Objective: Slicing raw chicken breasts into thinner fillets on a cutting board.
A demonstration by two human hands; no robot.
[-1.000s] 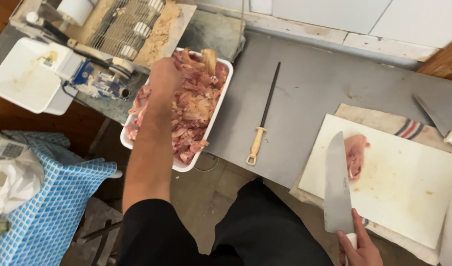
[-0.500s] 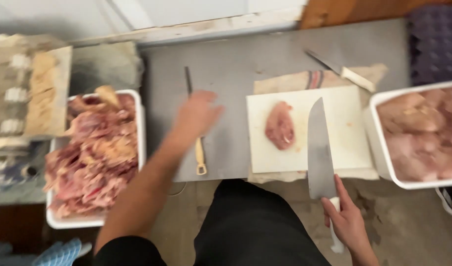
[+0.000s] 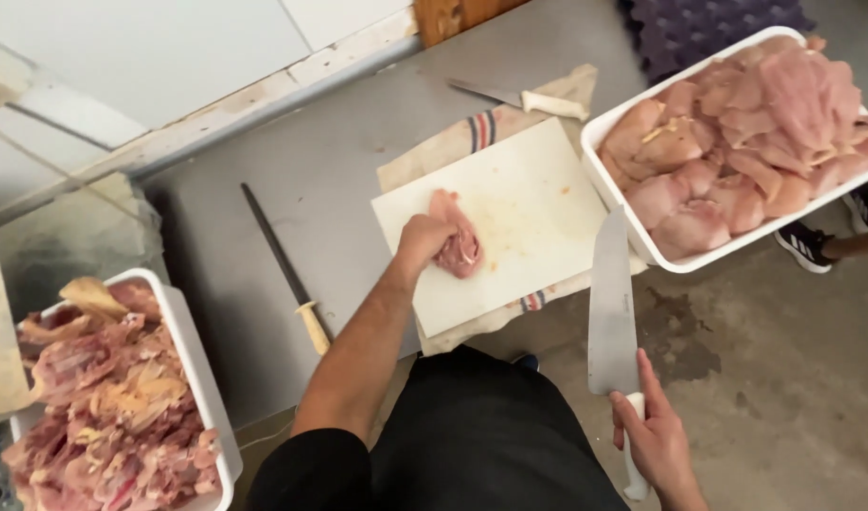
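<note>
A raw chicken piece lies on the white cutting board. The left hand, arm outstretched, grips it from nine o'clock. At five o'clock, the right hand clasps a large knife, blade pointing to twelve.

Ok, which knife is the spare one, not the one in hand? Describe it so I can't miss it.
Start at the white cutting board in the middle of the grey table. Behind its far edge, on the striped cloth, lies a small knife. Its pale handle and short blade set it apart from the big knife in the right hand.
</note>
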